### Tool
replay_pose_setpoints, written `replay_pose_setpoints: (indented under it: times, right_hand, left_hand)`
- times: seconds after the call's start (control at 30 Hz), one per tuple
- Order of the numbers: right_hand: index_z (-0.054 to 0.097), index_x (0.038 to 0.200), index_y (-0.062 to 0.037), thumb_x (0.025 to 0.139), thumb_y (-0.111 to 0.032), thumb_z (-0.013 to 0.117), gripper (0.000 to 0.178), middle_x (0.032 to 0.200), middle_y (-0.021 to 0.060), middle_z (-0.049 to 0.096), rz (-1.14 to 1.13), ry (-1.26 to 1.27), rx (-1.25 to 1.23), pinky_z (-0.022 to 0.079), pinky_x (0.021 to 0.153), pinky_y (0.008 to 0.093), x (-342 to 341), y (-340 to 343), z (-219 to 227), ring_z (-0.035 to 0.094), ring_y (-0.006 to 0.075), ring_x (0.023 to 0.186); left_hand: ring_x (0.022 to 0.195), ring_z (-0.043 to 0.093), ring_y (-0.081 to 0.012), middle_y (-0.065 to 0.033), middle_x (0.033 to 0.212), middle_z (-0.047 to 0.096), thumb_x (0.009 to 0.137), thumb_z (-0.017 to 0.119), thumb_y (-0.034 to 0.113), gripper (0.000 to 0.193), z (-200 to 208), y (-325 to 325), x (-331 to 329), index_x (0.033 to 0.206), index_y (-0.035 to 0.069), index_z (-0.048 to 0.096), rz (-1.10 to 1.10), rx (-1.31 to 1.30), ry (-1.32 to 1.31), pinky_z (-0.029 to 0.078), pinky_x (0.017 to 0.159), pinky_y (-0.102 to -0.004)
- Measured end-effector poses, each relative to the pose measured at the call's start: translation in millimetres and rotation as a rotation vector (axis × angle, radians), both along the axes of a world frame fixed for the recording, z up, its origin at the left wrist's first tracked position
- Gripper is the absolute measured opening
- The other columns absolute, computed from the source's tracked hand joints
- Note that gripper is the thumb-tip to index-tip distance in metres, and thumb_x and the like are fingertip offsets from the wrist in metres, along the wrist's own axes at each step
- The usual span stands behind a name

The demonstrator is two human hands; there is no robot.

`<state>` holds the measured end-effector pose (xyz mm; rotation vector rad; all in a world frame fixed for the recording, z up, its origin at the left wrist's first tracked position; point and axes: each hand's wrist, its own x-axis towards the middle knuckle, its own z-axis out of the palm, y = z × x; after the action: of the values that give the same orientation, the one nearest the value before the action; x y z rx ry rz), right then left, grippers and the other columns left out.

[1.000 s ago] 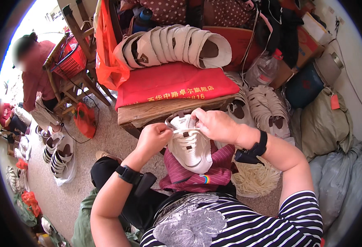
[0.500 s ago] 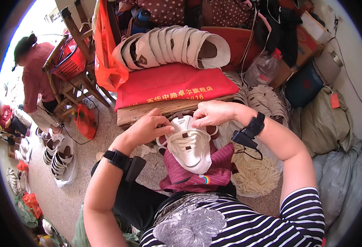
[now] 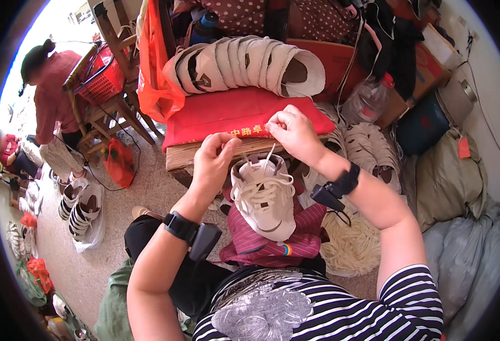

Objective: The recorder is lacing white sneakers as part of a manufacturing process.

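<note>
A cream lace-up sneaker [image 3: 266, 196] rests on a maroon striped cloth [image 3: 249, 227] over my lap, its toe toward me. White shoelaces [image 3: 261, 187] lie looped across its front, and one strand sticks up from the opening. Above the shoe and to its left is my left hand [image 3: 214, 162], thumb and fingers pinched together. My right hand [image 3: 295, 133] is raised above the shoe too, farther right, also in a pinch. Neither hand touches the shoe's body. Whether a thin lace runs between the fingertips is too fine to make out.
Ahead stands a wooden bench [image 3: 196, 156] with a red cloth bag [image 3: 204, 126] and a row of nested cream shoe uppers [image 3: 244, 65]. Pale laces [image 3: 352, 244] are heaped at right. Striped shoes [image 3: 85, 213] sit on the floor at left, near another person [image 3: 59, 94].
Both hands have risen off the sneaker's tongue toward the bench, still pinched. The laces now lie in loose loops over the shoe, with a strand standing up.
</note>
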<state>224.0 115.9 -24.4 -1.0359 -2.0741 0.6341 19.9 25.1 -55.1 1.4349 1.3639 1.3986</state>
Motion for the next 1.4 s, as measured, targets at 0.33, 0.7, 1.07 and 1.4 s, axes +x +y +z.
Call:
replay_pose_setpoints:
  times: [0.33,0.7,1.07,1.4]
  right_hand:
    - [0.062,0.081,-0.0063,0.08,-0.022,0.07,0.018,0.085,0.0088,0.054,0.386,-0.369,0.079,0.042,0.071,0.0384,33.6,-71.8,1.1,0.057,0.0258,0.08]
    - [0.066,0.087,-0.0016,0.089,-0.018,0.069,0.016,0.08,-0.0006,0.049,0.195,-0.191,-0.54,0.04,0.064,0.0238,51.3,-70.9,5.9,0.047,0.0072,0.071]
    - [0.064,0.087,-0.0012,0.089,-0.011,0.066,0.01,0.082,-0.0008,0.052,0.266,-0.11,-0.406,0.042,0.068,0.0231,7.8,-57.1,28.4,0.05,0.0069,0.076]
    - [0.061,0.12,0.0018,0.095,-0.018,0.059,0.032,0.117,0.0132,0.063,1.371,0.059,-0.516,0.042,0.096,0.039,-16.7,-123.7,121.5,0.058,0.0275,0.106]
  left_hand:
    - [0.087,0.066,-0.0375,-0.0202,0.088,0.069,0.082,0.067,0.021,0.027,-130.9,-78.4,-69.8,0.102,0.004,0.069,-0.058,-0.509,0.648,0.053,0.076,-0.0441]
    - [0.113,0.058,-0.0376,-0.0227,0.12,0.059,0.084,0.065,0.04,0.049,-243.5,-68.3,-44.9,0.123,0.012,0.06,-0.131,-0.584,0.951,0.05,0.09,-0.0472]
    - [0.101,0.064,-0.0328,-0.0156,0.105,0.065,0.084,0.057,0.02,0.025,-216.0,-58.0,-83.8,0.103,0.008,0.067,-0.185,-0.499,1.005,0.052,0.084,-0.0442]
    - [0.11,0.058,-0.0352,-0.0123,0.116,0.064,0.082,0.059,0.026,0.036,-248.5,-58.7,-22.9,0.116,0.017,0.066,-0.343,-0.33,1.199,0.05,0.086,-0.0481]
